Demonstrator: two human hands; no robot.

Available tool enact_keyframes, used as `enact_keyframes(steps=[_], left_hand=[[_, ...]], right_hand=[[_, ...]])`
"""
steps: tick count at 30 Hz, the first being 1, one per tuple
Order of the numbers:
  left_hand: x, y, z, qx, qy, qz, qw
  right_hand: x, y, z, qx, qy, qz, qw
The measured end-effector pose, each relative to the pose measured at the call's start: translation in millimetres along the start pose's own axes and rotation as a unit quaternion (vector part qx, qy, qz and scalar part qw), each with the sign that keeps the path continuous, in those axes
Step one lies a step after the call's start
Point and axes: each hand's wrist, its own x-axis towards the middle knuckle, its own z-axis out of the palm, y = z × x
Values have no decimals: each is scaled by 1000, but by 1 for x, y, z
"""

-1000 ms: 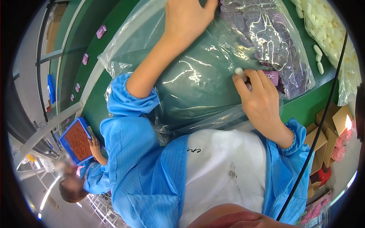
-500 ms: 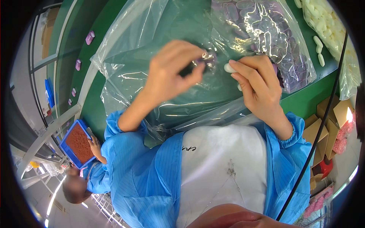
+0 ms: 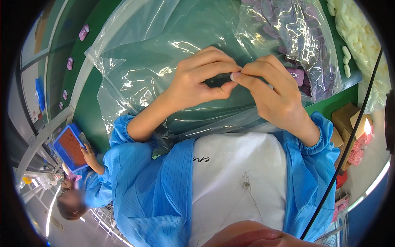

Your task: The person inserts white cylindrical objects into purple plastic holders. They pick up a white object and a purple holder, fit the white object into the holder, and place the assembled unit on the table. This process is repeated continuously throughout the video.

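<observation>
Over a clear plastic bag [image 3: 135,88] my two hands meet fingertip to fingertip. My right hand [image 3: 277,88] pinches a small white oval piece [image 3: 233,77], which shows between the fingertips of both hands. My left hand [image 3: 197,78] is closed in a pinch against it, thumb and fingers bent round. What its fingertips hold is hidden. To the right of my right hand lie purple oval cases [image 3: 295,76], many of them under or inside clear plastic.
A bag of white oval pieces [image 3: 356,31] sits at the far right, with loose white pieces [image 3: 346,52] beside it. Several purple pieces [image 3: 70,63] lie on the left. A co-worker's hand [image 3: 89,155] is at a blue tray [image 3: 59,145]. Cardboard boxes [image 3: 343,117] stand at right.
My left hand has come right and its fingertips have met those of my right hand. The right hand has moved slightly left with the white piece. The whole view has shifted a little.
</observation>
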Motion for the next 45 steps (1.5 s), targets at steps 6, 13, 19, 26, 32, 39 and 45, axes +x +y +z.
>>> enact_keyframes(steps=[6,13,19,26,32,39,45], left_hand=[[-4,-4,-1,-6,9,5,1000],[-4,-6,1,-11,5,9,1000],[-3,-7,0,-14,2,15,1000],[-3,-7,-1,-8,0,26,1000],[-1,-5,0,6,-3,35,999],[-1,-5,1,20,-16,48,998],[2,16,-27,72,-4,1,997]], right_hand=[[3,3,-4,28,-12,10,999],[-8,10,-12,-10,-17,-22,1000],[-2,11,-12,-58,-53,-92,993],[-12,21,-9,-111,-46,-165,979],[-9,21,1,-82,-18,-146,986],[-19,23,4,-51,15,-111,992],[-46,16,-21,-91,46,-44,994]])
